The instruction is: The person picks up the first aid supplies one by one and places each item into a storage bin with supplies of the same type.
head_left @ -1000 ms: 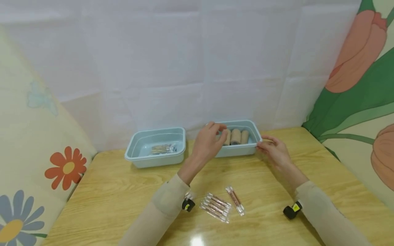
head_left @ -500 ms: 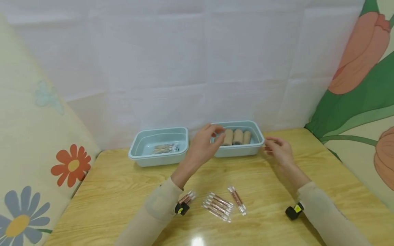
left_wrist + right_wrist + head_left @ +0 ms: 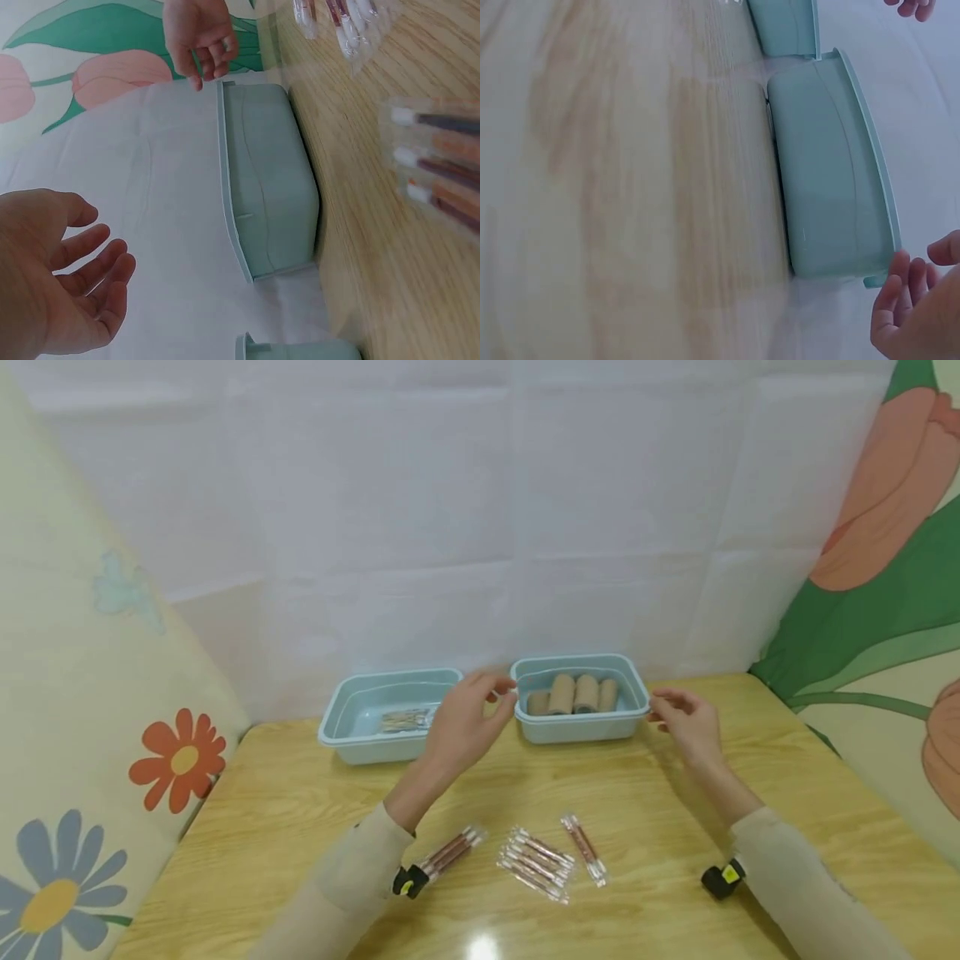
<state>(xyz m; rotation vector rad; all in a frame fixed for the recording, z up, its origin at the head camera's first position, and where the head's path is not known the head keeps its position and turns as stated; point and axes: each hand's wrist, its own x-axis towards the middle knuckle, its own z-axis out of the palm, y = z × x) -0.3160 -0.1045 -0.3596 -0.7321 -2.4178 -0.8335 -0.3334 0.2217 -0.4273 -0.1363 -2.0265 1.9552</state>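
Note:
A light blue plastic bin (image 3: 581, 730) at the back right holds several brown cardboard-coloured rolls (image 3: 562, 695). My right hand (image 3: 688, 722) has its fingertips right at that bin's right rim, fingers loosely bent; the right wrist view shows those fingertips (image 3: 894, 289) by the rim's corner. My left hand (image 3: 463, 718) hovers between the two bins, nothing in its relaxed fingers, and overlaps the right end of the left bin (image 3: 375, 752) in the head view. A clear packet of thin wooden-looking sticks (image 3: 407, 720) lies inside the left bin.
Clear-wrapped cotton swabs with brown shafts lie at the front of the wood-grain table (image 3: 637, 793): a middle group (image 3: 535, 864), a packet to its right (image 3: 583, 850) and a bundle (image 3: 453, 850) by my left wrist camera. A white sheet (image 3: 450, 527) hangs behind the bins.
My left hand has moved left, away from the right bin, uncovering more rolls. My right hand stays near the bin's right corner. The head view has shifted slightly.

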